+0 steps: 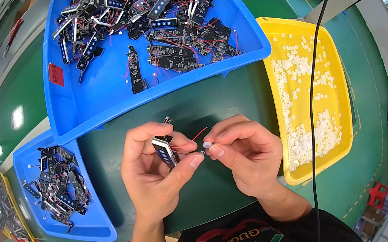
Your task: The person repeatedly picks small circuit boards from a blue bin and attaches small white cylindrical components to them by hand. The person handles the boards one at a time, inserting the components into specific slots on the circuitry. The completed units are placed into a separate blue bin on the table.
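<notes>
My left hand (150, 180) is closed around a small black circuit board (163, 152) with a row of light spots on its face. Thin red wires (192, 141) run from the board toward my right hand, one loose end sticking up. At the tip of my left thumb sits a tiny round part (202, 152), partly hidden. Between the thumb and forefinger of my right hand (252, 157) is a small white round cap (207, 144), close beside that part. Whether cap and part touch, I cannot tell.
Beyond my hands a large blue bin (163, 94) holds a heap of circuit boards with wires. A smaller blue bin (99, 215) with more boards stands left. A yellow tray (340, 95) of white caps lies right, and a black cable (312, 110) hangs across it.
</notes>
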Available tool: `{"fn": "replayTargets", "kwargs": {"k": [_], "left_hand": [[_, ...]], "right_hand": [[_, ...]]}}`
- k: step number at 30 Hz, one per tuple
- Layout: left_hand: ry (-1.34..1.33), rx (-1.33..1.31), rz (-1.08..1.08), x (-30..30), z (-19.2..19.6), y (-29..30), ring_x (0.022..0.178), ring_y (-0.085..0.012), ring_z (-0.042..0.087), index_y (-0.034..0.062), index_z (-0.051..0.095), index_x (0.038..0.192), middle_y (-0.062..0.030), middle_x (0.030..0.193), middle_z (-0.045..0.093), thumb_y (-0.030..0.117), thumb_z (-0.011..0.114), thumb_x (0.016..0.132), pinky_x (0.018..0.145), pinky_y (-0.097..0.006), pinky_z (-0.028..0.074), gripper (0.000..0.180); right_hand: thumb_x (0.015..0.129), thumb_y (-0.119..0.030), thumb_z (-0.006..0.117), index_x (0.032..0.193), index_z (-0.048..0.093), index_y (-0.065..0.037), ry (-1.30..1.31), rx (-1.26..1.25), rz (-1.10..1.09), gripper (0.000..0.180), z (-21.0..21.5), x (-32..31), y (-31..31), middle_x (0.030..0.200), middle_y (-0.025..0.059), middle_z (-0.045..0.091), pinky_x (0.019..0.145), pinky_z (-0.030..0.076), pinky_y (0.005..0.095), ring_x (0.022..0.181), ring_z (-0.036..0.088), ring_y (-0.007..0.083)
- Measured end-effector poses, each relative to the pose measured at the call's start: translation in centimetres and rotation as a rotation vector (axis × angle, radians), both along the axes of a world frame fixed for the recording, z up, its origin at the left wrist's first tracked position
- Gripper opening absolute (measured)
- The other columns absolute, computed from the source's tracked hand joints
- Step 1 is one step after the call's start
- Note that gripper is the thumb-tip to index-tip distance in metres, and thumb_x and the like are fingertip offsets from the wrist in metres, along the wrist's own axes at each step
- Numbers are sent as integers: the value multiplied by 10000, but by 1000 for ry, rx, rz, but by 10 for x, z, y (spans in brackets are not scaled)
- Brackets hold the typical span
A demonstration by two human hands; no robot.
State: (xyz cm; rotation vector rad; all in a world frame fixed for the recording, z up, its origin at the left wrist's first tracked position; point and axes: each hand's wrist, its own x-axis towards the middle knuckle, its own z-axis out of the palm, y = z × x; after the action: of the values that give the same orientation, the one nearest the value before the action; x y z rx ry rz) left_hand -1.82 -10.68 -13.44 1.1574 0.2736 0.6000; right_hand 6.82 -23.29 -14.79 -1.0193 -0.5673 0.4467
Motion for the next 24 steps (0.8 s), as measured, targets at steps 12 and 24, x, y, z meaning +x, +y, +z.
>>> {"fn": "replayTargets", "kwargs": {"k": [12,24], "left_hand": [[-59,-119,-29,0,0,2,842,-161,644,-4,448,1187,-142,897,654,-166,706,722,726,-252,535,556],[-49,3,3,1,-2,1,838,-159,642,-2,431,1193,-136,893,643,-166,704,723,711,-236,534,568]], "right_hand": [[851,133,591,1010,593,68,108,37,67,172,-1,-1,0,1049,164,582,819,516,297,966,618,198],[845,144,590,1011,587,66,134,77,95,183,-2,-3,1,1043,162,591,842,529,308,989,617,206]]}}
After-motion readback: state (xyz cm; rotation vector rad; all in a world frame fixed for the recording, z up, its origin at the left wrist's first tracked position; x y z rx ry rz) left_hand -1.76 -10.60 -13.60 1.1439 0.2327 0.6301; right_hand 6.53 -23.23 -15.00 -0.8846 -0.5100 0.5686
